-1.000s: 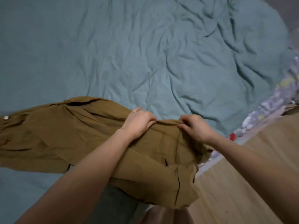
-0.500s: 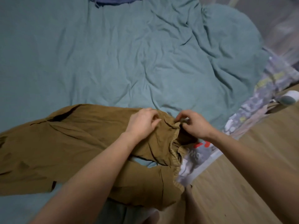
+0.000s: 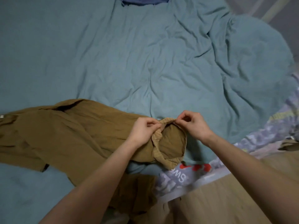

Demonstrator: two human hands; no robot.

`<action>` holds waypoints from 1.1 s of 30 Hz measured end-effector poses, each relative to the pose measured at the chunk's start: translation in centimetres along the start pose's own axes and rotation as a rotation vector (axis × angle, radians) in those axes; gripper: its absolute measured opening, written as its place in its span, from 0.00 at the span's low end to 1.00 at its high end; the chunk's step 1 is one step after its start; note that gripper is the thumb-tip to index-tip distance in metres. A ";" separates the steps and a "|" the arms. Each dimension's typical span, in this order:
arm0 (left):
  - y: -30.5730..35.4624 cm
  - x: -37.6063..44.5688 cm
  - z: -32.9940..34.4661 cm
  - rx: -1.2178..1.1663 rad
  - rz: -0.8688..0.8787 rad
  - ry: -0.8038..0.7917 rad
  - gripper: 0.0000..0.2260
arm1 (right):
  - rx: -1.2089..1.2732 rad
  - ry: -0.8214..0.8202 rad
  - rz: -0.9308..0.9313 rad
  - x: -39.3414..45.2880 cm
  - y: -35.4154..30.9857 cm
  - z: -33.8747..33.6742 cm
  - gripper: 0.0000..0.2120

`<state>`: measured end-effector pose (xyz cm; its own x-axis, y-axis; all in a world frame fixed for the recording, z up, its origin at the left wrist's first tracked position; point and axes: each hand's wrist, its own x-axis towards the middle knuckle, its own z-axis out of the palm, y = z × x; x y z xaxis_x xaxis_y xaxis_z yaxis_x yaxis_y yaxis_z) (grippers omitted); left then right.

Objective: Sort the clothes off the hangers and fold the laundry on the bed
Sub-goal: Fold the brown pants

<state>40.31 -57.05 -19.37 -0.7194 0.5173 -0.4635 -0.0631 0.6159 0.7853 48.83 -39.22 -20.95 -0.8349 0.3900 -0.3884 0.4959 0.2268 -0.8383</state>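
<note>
Both forearms bare; left hand (image 3: pixel 142 132), right hand (image 3: pixel 195 125) ungloved.

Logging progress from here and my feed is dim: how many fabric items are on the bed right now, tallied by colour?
Brown: 1, the brown garment, pinched at its ribbed opening by the left hand and the right hand
Teal: 1, the teal cover
Blue: 1, the blue cloth, cut off by the top edge
Patterned lilac: 1, the printed sheet
Total: 4

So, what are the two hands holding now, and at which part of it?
Both hold the brown garment by its ribbed hem band. The left hand pinches the band at one side of the opening, the right hand at the other.
</note>
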 end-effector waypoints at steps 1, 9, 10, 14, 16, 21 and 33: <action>0.3 0.2 -0.6 -0.144 -0.059 -0.020 0.03 | 0.038 -0.034 0.018 0.3 -0.4 -0.2 0.11; 0.3 0.1 -3.3 -0.393 -0.204 -0.018 0.10 | 0.193 -0.234 0.069 0.5 -3.2 0.1 0.10; 0.5 0.1 -3.5 -0.357 -0.168 0.011 0.09 | 0.193 -0.198 0.071 0.4 -3.4 0.2 0.09; 1.9 -0.5 -4.0 -0.094 0.031 0.116 0.03 | 0.222 -0.043 0.076 -0.2 -4.1 0.5 0.08; 2.3 -0.8 -4.1 0.092 0.104 0.148 0.06 | 0.222 -0.036 0.075 -0.7 -4.3 0.8 0.09; 1.7 -0.2 -4.6 0.150 0.117 0.265 0.04 | -0.106 -0.102 0.058 -2.3 -2.8 1.8 0.16; 1.7 -0.6 -5.7 0.787 0.810 -0.031 0.12 | 0.078 0.107 0.304 -2.0 -2.5 1.0 0.10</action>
<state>36.74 -59.70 -15.43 -0.3318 0.9422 0.0463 0.8754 0.2892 0.3874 49.01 -41.42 -18.46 -0.6198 0.5217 -0.5862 0.6950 0.0182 -0.7187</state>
